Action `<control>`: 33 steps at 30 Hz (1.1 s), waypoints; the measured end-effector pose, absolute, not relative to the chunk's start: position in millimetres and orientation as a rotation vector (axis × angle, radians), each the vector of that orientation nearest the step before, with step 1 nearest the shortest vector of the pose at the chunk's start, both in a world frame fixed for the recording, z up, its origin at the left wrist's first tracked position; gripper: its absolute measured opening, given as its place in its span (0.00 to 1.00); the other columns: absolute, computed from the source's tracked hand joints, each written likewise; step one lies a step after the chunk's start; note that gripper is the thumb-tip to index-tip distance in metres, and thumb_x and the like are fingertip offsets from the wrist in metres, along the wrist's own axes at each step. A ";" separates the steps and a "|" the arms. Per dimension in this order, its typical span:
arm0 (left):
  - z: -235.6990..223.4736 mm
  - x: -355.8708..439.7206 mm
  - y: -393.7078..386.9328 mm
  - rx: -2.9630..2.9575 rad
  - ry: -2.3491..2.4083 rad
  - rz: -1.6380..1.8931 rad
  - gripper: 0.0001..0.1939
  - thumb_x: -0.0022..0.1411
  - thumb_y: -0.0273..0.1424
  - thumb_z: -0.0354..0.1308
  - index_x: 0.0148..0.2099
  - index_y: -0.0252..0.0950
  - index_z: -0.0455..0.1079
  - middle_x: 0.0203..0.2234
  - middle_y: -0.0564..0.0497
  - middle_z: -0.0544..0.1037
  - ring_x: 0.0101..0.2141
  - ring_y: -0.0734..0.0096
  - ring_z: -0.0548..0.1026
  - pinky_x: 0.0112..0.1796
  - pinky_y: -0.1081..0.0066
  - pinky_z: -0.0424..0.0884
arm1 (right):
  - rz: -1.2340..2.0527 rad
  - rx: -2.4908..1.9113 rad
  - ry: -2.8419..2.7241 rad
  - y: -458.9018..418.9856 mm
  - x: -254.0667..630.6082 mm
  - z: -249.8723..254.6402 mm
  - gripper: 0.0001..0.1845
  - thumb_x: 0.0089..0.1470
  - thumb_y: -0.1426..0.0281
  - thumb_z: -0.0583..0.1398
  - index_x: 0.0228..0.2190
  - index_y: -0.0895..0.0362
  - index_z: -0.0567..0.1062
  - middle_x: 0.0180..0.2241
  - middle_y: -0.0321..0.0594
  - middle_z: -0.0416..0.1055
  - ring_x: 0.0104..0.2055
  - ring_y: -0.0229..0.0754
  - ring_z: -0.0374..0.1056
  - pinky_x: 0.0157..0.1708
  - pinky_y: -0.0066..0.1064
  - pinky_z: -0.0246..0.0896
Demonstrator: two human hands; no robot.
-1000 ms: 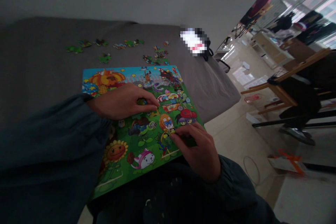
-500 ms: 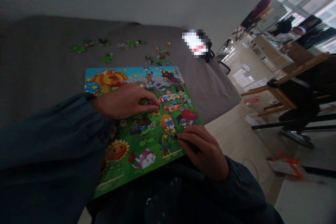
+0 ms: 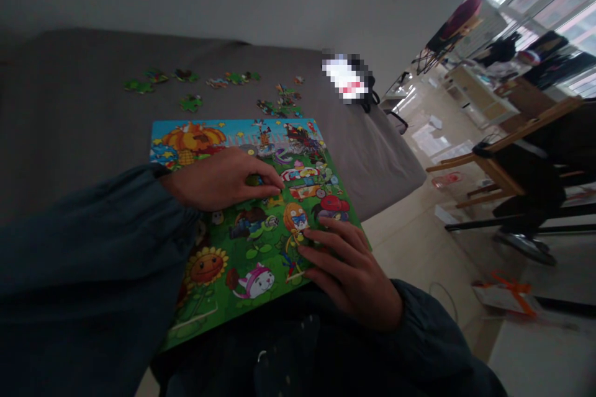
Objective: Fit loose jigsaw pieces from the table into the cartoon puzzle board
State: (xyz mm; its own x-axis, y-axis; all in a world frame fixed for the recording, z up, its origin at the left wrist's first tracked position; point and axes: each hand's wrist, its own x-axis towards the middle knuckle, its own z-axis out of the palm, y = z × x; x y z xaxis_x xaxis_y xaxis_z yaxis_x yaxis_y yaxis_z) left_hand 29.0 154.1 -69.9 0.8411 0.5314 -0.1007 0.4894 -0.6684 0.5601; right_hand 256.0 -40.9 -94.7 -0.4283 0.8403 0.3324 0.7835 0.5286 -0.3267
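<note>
A colourful cartoon jigsaw puzzle board [image 3: 274, 254] lies across my lap, with a blue top edge and green ground. My left hand [image 3: 228, 180] rests over its upper middle, thumb and forefinger brought together in a pinch; whatever is between the tips, if anything, is too small to make out. On the lower right of the board, my right hand [image 3: 351, 267] lies with its fingers spread and nothing visible in them. The left forearm and sleeve hide the board's left side.
Loose puzzle pieces [image 3: 190, 103] are scattered beyond the board on a grey cloth-covered surface [image 3: 93, 130]. A blurred-out bright object [image 3: 345, 77] lies at the back right. To the right are a wooden chair [image 3: 503, 167] with a seated person and an orange-ribboned item [image 3: 512, 291].
My right hand has gone from closed fingertips at the board's right part to spread fingers laid on it, slightly lower and further left. My left hand has stayed nearly still.
</note>
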 end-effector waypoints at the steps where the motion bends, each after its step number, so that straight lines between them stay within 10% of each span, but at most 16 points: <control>1: -69.9 28.9 154.1 2.425 0.742 0.094 0.19 0.66 0.44 0.53 0.50 0.43 0.79 0.42 0.51 0.83 0.41 0.67 0.78 0.43 0.72 0.67 | 0.149 -1.329 -2.324 -43.1 253.8 -94.3 0.16 0.61 0.68 0.62 0.51 0.54 0.76 0.53 0.43 0.75 0.62 0.52 0.62 0.58 0.50 0.62; 33: -67.8 29.5 152.7 2.429 0.778 0.061 0.18 0.67 0.42 0.53 0.51 0.42 0.78 0.44 0.49 0.82 0.43 0.65 0.77 0.44 0.70 0.67 | 0.152 -1.519 -2.198 -65.1 223.1 -97.1 0.21 0.61 0.69 0.60 0.56 0.56 0.72 0.49 0.45 0.71 0.55 0.51 0.60 0.55 0.47 0.53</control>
State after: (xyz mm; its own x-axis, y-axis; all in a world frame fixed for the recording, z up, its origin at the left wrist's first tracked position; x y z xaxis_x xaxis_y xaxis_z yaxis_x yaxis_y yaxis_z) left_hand 29.5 152.7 -67.8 0.8285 0.5452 -0.1277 0.5184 -0.6607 0.5429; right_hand 223.1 -65.1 -97.1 -0.2835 0.9083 0.3076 0.8571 0.3838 -0.3435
